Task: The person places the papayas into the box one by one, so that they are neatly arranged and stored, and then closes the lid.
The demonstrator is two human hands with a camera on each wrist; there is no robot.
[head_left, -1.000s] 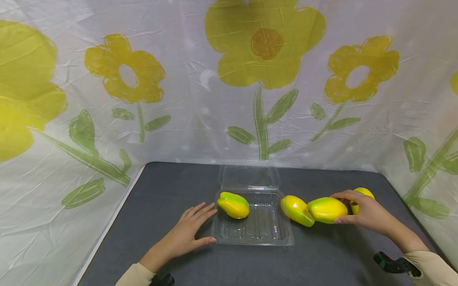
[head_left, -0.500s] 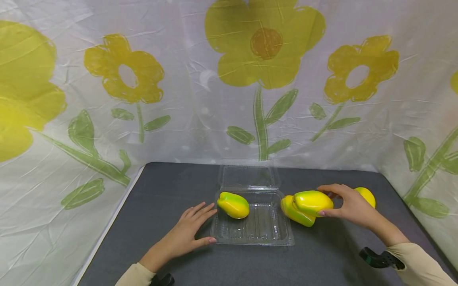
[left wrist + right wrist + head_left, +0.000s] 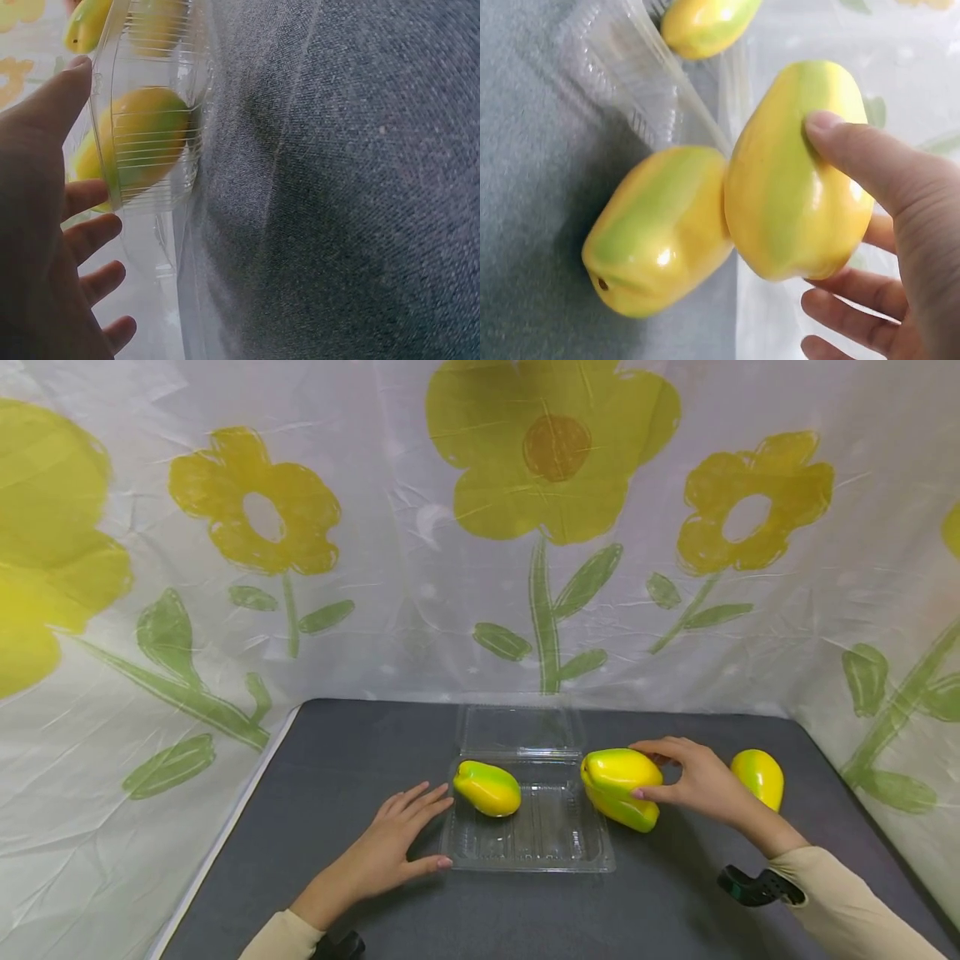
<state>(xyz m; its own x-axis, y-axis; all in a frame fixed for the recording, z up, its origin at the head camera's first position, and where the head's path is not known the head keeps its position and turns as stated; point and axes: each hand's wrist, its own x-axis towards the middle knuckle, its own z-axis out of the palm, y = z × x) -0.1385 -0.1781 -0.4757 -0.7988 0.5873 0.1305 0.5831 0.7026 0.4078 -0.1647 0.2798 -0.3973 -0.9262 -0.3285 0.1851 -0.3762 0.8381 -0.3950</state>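
My left hand (image 3: 378,850) spread at the clear clamshell box's (image 3: 525,866) left rim, my right hand (image 3: 705,783) pinched a raised papaya (image 3: 618,768), and a second papaya (image 3: 636,816) lay between at the right rim.

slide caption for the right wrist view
Right hand grips a yellow-green papaya-like fruit, another beside the clear clamshell and a third inside it.

The right hand (image 3: 708,787) holds one yellow-green fruit (image 3: 618,767) — from my side it partly hides a second fruit (image 3: 632,815), at the right edge of the clear container (image 3: 528,865). A third fruit (image 3: 487,789) lies inside, at left. The left hand (image 3: 386,853) is spread beside the container's left edge; a fourth fruit (image 3: 759,777) sits farther right.
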